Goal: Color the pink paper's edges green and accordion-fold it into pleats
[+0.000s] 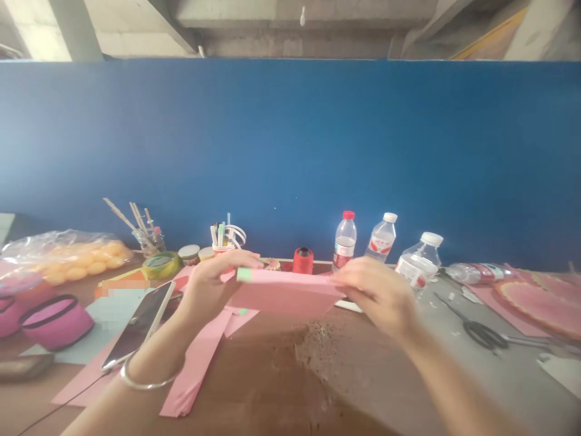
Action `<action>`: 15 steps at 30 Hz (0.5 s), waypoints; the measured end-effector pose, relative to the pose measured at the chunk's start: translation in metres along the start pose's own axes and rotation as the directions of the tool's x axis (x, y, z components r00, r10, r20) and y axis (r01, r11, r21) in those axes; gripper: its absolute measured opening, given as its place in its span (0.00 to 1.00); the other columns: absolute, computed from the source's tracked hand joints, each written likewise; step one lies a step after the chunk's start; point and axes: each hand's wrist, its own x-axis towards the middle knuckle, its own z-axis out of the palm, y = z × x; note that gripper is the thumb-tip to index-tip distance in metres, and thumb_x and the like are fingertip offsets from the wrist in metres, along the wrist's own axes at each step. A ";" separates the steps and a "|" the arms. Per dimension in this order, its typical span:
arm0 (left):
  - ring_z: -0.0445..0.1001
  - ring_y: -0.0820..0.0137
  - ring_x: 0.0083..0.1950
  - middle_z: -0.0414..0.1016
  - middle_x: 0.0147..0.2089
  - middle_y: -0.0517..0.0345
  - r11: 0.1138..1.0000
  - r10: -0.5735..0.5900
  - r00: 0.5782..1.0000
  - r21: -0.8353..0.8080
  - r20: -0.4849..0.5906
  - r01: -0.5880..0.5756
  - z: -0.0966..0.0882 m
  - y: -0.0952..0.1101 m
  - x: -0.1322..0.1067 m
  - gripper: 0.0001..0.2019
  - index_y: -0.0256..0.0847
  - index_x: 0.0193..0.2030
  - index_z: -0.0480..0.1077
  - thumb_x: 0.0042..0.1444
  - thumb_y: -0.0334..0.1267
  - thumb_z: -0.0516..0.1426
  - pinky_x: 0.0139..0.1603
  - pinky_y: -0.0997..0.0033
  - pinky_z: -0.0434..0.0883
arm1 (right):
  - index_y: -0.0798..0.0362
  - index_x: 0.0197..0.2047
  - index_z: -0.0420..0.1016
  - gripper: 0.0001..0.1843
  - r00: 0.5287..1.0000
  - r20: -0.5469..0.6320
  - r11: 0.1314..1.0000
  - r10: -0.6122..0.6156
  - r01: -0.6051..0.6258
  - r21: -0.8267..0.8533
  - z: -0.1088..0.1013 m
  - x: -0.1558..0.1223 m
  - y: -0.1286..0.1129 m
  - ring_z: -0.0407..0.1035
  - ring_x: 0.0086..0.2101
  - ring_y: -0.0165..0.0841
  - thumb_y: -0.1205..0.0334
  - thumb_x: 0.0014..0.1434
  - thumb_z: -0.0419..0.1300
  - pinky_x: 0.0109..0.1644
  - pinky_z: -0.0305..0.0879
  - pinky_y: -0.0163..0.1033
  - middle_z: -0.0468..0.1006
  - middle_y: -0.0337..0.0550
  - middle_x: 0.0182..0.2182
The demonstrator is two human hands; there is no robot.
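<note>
A strip of pink paper (285,293) is stretched level between my two hands, above the table. My left hand (211,281) grips its left end, where a small light green patch (244,275) shows on the top edge. At the other end my right hand (376,290) pinches the paper between thumb and fingers; this hand is slightly blurred. Beneath my left forearm lies another long pink paper strip (200,363), its near end crumpled. A phone or tablet (138,327) with a cable leans left of my left wrist.
Several plastic bottles, among them a red-capped bottle (345,242), stand along the blue wall (290,151). Black scissors (483,333) lie at right near pink round pieces (540,303). At left are green tape (161,265), a pink band (57,321) and a bag of yellow balls (86,260).
</note>
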 end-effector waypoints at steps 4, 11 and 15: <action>0.71 0.65 0.53 0.78 0.44 0.57 0.920 0.235 0.891 0.207 0.389 -0.333 0.001 -0.025 -0.042 0.13 0.45 0.39 0.75 0.57 0.27 0.51 0.57 0.59 0.65 | 0.50 0.47 0.74 0.14 0.935 0.284 0.972 -0.213 0.232 -0.035 0.006 -0.044 -0.003 0.69 0.44 0.39 0.68 0.62 0.51 0.43 0.65 0.46 0.79 0.45 0.41; 0.66 0.63 0.59 0.68 0.59 0.57 0.855 -0.107 0.664 0.410 0.740 -0.319 0.036 -0.032 -0.099 0.21 0.47 0.52 0.70 0.58 0.27 0.45 0.60 0.59 0.65 | 0.53 0.38 0.74 0.11 0.832 0.550 0.984 -0.069 0.149 -0.102 0.049 -0.115 -0.001 0.69 0.36 0.34 0.69 0.63 0.50 0.40 0.64 0.41 0.78 0.44 0.34; 0.62 0.59 0.63 0.58 0.66 0.55 0.861 -0.194 0.690 0.458 0.697 -0.220 0.050 -0.026 -0.112 0.27 0.46 0.65 0.55 0.57 0.33 0.50 0.62 0.58 0.62 | 0.55 0.36 0.73 0.09 0.817 0.572 0.978 -0.070 0.170 -0.123 0.051 -0.115 0.002 0.69 0.36 0.35 0.68 0.62 0.51 0.39 0.64 0.40 0.77 0.45 0.33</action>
